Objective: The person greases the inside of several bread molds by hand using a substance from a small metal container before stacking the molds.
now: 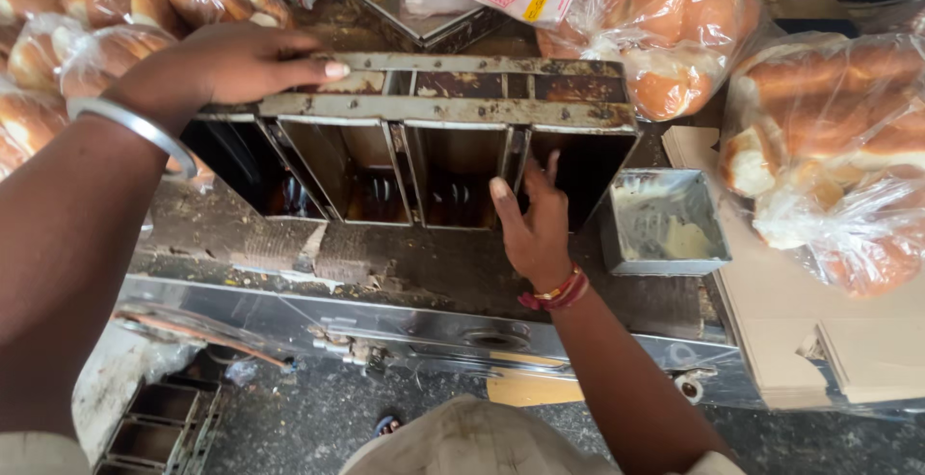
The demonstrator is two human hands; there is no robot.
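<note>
from the head camera, looking straight down, a strapped set of four metal bread tins (pixel 424 109) is lying tipped on its side on a worn, crumb-strewn metal table (pixel 405 268), its dark open mouths facing the person. the left hand (pixel 236 63) is resting flat on the upper left edge of the tin set, fingers stretched out along the rusty cross strap, palm down, not curled around anything; a silver bangle (pixel 130 126) is sitting on that wrist. the right hand (pixel 532 224) is reaching up to the front of the set, fingers spread and open, fingertips touching the rim between the third and fourth tin; whether it is pinching the rim cannot be told. red and gold bangles (pixel 557 293) are circling that wrist.

just beside the right hand, to its right, a single small square tin (pixel 665 222) is standing upright on the table with pale greasy residue inside. bagged golden buns (pixel 829 147) are piling up on the right over flat cardboard sheets (pixel 819 330), more bagged buns (pixel 674 27) are lying behind the tin set, and another heap of bagged buns (pixel 87 22) is crowding the left side, just behind the left hand. a further metal tray (pixel 414 3) is sitting behind the set. down on the floor at the lower left, another empty tin set (pixel 159 427) is lying near the table's edge
</note>
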